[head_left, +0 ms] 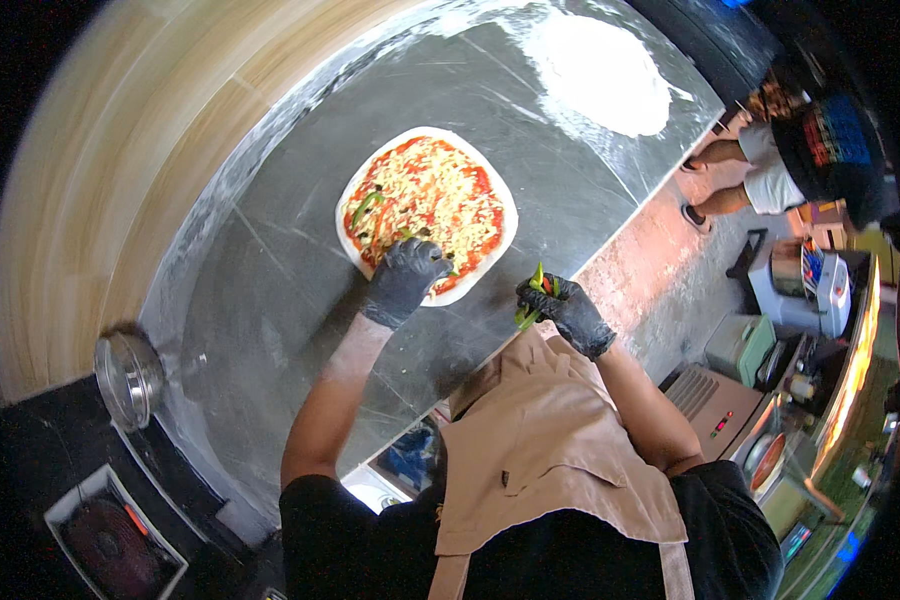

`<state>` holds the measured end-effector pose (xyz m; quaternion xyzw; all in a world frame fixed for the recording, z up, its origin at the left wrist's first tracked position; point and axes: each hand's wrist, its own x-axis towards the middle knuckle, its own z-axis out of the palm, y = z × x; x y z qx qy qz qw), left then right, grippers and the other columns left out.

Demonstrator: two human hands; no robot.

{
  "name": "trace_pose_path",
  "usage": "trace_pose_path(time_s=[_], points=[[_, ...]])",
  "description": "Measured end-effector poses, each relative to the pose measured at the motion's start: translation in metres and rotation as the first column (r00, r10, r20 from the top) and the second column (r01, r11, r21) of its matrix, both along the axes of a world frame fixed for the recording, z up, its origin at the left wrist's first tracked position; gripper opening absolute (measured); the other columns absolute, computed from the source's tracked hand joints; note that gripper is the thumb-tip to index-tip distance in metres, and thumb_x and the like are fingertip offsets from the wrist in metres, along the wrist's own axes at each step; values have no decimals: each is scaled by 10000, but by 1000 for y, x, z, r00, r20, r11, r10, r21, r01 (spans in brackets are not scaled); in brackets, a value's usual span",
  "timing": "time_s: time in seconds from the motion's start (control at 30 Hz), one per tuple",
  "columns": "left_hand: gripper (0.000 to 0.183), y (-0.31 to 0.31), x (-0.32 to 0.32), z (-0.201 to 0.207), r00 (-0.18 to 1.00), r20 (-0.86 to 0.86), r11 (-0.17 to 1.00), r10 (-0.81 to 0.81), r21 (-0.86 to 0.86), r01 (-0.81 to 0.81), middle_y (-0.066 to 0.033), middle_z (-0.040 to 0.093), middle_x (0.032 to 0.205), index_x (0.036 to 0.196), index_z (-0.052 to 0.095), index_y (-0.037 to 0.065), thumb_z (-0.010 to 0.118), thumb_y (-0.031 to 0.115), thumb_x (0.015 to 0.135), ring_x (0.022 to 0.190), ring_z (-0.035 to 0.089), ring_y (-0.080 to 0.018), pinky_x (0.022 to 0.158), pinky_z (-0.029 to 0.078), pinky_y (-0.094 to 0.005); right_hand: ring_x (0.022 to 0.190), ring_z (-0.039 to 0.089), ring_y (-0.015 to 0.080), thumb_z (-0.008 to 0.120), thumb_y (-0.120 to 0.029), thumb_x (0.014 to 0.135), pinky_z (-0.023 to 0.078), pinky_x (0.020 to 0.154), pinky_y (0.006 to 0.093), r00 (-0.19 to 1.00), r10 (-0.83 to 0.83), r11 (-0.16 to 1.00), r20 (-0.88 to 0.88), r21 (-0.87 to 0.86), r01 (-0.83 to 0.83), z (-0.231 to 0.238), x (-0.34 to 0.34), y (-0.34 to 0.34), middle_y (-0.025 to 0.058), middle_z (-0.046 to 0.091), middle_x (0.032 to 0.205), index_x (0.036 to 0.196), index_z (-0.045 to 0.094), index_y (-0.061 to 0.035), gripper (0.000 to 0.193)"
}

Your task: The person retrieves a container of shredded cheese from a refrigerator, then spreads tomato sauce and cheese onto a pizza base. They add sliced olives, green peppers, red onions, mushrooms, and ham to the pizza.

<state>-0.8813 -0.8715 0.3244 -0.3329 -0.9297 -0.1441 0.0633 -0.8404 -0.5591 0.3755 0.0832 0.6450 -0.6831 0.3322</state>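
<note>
- Clutching green strips (527, 318), the right hand (568, 310) hangs at the edge of the grey counter (280, 290); a loose grip could drop some.
- The left hand (407, 277) curls over the near side of the pizza (440, 190); I cannot tell what it holds. Pressing could dent the dough (510, 210).
- The pizza lies on the counter, uncooked-looking: pale rim, red sauce (482, 182), cheese shreds, toppings (367, 207) at left.
</note>
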Motion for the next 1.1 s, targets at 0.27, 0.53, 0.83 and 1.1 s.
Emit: trace_pose_path(time_s=[0.27, 0.53, 0.83, 1.1], points=[[169, 48, 25, 65, 954, -4, 892, 299, 357, -278, -106, 740, 986, 1035, 773, 39, 656, 74, 917, 918, 662, -279, 865, 510, -424, 904, 637, 107, 685, -281, 1005, 529, 854, 291, 927, -373, 924, -40, 75, 375, 10, 78, 103, 37, 724, 980, 1164, 709, -5, 320], [143, 280, 186, 29, 809, 427, 859, -405, 480, 177, -135, 742, 1012, 1024, 755, 13, 666, 33, 914, 916, 689, -291, 873, 534, -410, 752, 619, 118, 730, -365, 952, 533, 712, 297, 284, -927, 271, -244, 84, 959, 3, 347, 283, 58, 719, 904, 1042, 709, -18, 359], [199, 569, 439, -32, 433, 535, 589, -726, 159, 792, -137, 727, 983, 1093, 753, 1, 661, 95, 943, 888, 662, -260, 823, 522, -352, 864, 686, 160, 693, -331, 992, 563, 765, 327, -472, -533, -794, -702, 222, 566, 1, 1007, 496, 68, 730, 977, 1146, 705, -38, 331], [373, 733, 621, -50, 236, 870, 295, -433, -111, 949, -119, 697, 1251, 1304, 667, 109, 617, 339, 1014, 1167, 648, -287, 1039, 483, -397, 1029, 679, 426, 552, -191, 939, 539, 915, 488, -267, -708, -661, -653, 747, -73, -186, 1397, 676, 246, 698, 1141, 1153, 705, -36, 305]])
